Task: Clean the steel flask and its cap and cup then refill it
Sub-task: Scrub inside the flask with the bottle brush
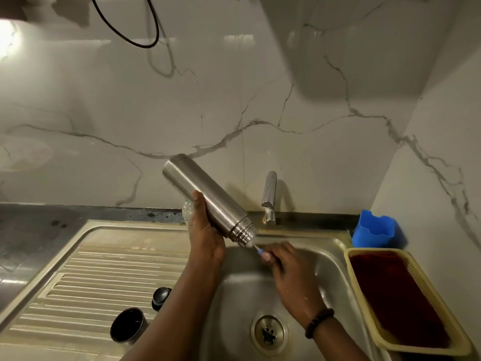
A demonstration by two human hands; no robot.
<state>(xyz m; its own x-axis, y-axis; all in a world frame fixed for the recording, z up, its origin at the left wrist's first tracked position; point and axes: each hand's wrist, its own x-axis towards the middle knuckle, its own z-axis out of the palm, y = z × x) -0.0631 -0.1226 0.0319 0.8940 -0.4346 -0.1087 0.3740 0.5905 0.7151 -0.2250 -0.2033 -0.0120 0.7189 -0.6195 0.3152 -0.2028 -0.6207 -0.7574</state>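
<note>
white marble-look wall [234, 105] with grey veins meets a right side wall [442, 152]; bright glare far left [7, 35].

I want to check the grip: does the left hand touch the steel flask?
Touching. The head view shows the left hand wrapped around the tilted steel flask, thumb on its side.

Steel sink unit [335, 246] with ribbed drainboard [86, 282], flask cup [127, 328] and cap [160, 298] lying on it, yellow basket [421, 280] on the right rim, blue holder [374, 229] behind.
</note>
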